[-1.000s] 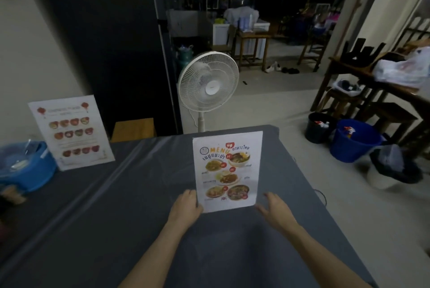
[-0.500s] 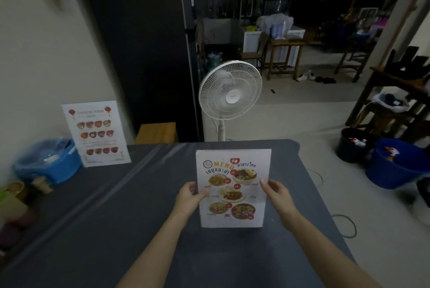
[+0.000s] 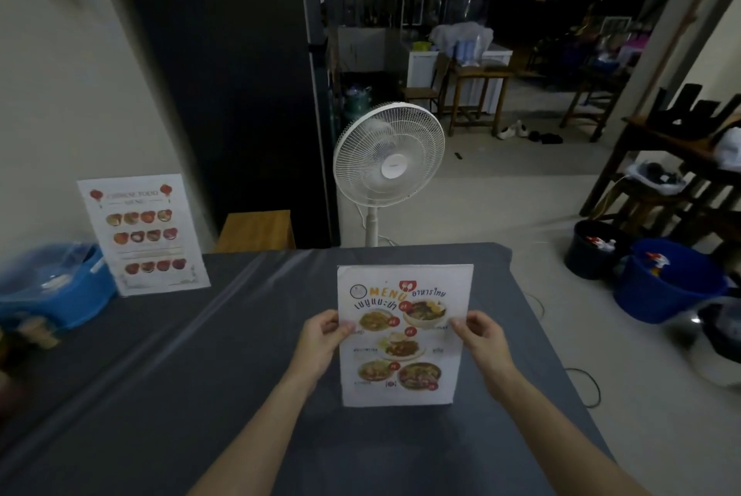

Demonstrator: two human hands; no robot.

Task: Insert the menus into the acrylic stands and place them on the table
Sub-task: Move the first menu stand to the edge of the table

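A white Thai food menu (image 3: pixel 403 335) with pictures of several dishes stands upright over the grey table (image 3: pixel 200 375), apparently inside a clear acrylic stand whose edges I can barely make out. My left hand (image 3: pixel 320 339) pinches its left edge and my right hand (image 3: pixel 481 339) pinches its right edge, both at mid height. A second menu, a Chinese food menu (image 3: pixel 144 233), stands upright at the table's far left, near the wall.
A blue tub (image 3: pixel 52 295) with clear plastic sits at the left table edge. A white pedestal fan (image 3: pixel 389 163) stands just beyond the table's far edge. Blue bucket (image 3: pixel 665 283) and black bucket (image 3: pixel 593 251) rest on the floor to the right.
Both hands went from the base of the Thai menu to gripping its side edges. The menu now sits closer to me; the view has panned left.
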